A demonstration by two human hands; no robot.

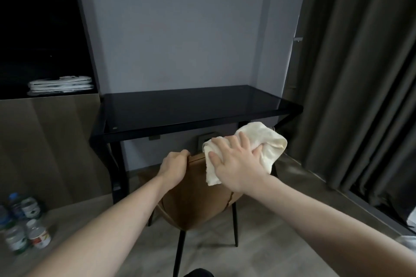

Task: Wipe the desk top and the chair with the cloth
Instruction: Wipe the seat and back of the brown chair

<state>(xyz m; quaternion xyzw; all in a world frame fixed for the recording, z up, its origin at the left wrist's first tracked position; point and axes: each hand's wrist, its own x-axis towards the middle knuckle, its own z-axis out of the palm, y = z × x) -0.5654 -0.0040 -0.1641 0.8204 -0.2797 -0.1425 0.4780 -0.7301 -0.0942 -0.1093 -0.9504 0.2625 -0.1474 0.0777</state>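
Note:
A black glass-topped desk (191, 105) stands against the grey wall. In front of it is a brown chair (198, 204) with thin black legs, its back turned toward me. My left hand (174, 165) grips the top edge of the chair back at its left end. My right hand (236, 162) lies flat with fingers spread on a cream cloth (270, 141), pressing it against the top of the chair back at the right. The cloth drapes over the edge and bunches up to the right of my fingers.
Several plastic bottles (22, 222) stand on the floor at lower left. Folded white linen (60, 85) rests on a dark shelf left of the desk. Dark curtains (360, 74) hang along the right side. A wall socket (207, 138) sits under the desk.

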